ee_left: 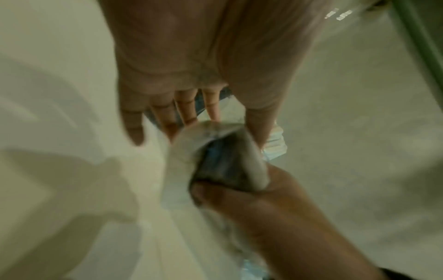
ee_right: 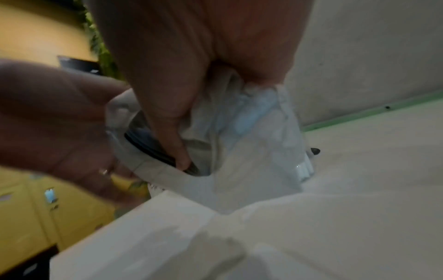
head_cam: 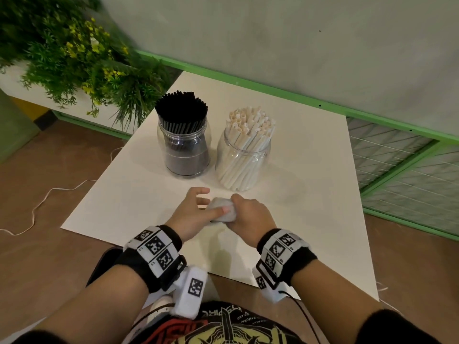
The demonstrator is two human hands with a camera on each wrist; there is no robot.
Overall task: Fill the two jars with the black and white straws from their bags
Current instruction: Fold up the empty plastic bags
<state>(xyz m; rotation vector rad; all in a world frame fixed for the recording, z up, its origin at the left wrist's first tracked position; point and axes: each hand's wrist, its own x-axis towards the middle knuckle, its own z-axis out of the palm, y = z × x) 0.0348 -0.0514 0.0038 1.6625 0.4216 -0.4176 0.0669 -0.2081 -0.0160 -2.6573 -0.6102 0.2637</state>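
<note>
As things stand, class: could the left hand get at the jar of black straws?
Probably yes. The left hand lies just in front of the jar of black straws, with only bare table between. Its thumb touches the crumpled bag that the right hand grips.

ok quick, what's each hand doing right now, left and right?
Left hand: fingers spread, thumb resting on the crumpled plastic bag, not gripping.
Right hand: fingers curled round that bag, holding it.

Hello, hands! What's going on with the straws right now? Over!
Right hand grips crumpled empty bag; left hand open, thumb on it. Black straws and white straws fill both jars. Nothing in the way.
</note>
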